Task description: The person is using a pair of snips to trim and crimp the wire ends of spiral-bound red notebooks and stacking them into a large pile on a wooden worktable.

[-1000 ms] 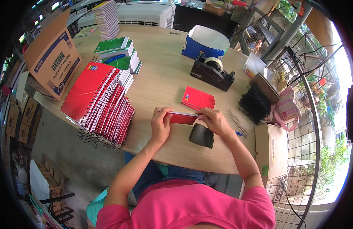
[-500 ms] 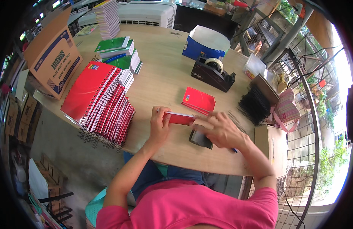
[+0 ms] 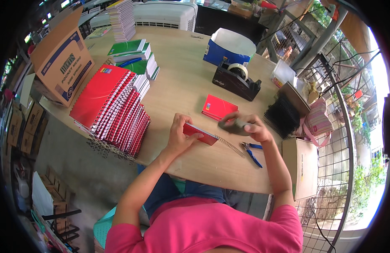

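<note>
My left hand (image 3: 177,137) is closed around a small red notebook (image 3: 207,136), its thumb lying along the cover. A thin wire spiral (image 3: 231,146) sticks out from the notebook's right end and trails over the table. Raised to the right, my right hand (image 3: 258,129) grips a dark grey block (image 3: 233,126), somewhat blurred. Below that hand lie blue-handled cutting pliers (image 3: 253,155). Just beyond both hands, more small red notebooks (image 3: 219,107) rest in a low pile.
Large red spiral notebooks (image 3: 103,90) are stacked high at the left, beside green notebooks (image 3: 127,47) and a cardboard box (image 3: 62,63). A black tape dispenser (image 3: 235,82) and a blue box (image 3: 228,52) stand farther back. Black spirals (image 3: 282,118) and another carton (image 3: 299,168) are at the right.
My right hand has lifted the dark grey block off the table and moved right, uncovering the pliers. The notebook in my left hand now tilts down toward its right end.
</note>
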The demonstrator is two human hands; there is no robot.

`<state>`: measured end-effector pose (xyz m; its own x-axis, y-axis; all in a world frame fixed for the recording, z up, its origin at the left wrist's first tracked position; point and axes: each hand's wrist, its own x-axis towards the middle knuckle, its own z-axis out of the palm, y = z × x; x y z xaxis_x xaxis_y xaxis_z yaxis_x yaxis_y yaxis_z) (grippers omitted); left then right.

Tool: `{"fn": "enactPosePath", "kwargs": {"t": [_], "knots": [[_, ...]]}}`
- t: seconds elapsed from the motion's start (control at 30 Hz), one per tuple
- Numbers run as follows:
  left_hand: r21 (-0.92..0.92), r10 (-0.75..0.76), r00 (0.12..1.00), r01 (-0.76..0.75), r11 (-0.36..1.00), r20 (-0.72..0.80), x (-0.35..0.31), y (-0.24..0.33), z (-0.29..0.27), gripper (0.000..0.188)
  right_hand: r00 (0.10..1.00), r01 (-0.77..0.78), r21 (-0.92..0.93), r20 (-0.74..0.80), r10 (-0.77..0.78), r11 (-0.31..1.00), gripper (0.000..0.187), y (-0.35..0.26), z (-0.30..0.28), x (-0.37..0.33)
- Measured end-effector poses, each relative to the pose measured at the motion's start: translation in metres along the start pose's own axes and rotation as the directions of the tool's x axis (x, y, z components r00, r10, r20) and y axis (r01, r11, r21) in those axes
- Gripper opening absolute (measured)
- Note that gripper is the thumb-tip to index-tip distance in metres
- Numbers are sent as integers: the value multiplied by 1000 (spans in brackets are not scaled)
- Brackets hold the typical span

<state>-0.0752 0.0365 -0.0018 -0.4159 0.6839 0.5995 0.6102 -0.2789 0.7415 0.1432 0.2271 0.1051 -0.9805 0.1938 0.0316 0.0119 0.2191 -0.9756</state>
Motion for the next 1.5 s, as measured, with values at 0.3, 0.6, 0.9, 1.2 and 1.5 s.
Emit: {"fn": "enactPosePath", "kwargs": {"t": [0.3, 0.6, 0.9, 1.2, 1.5], "knots": [[-29, -30, 999, 31, 999, 36, 0, 4, 3, 60, 993, -111, -556, -39, 108, 824, 49, 22, 24, 21], [-77, -41, 997, 45, 996, 61, -7, 17, 10, 62, 999, 39, 223, -38, -31, 974, 48, 12, 31, 13], [-261, -92, 995, 95, 961, 25, -4, 20, 8, 53, 975, -196, -440, -181, 127, 876, 46, 11, 42, 24], [-578, -283, 909, 414, 703, 307, -5, -14, -15, 44, 986, -122, -163, -130, 101, 979, 46, 17, 46, 33], [-690, -376, 881, 463, 557, 288, -1, 1, -18, 54, 881, -297, -563, -472, -5, 772, 51, 4, 42, -30]]}}
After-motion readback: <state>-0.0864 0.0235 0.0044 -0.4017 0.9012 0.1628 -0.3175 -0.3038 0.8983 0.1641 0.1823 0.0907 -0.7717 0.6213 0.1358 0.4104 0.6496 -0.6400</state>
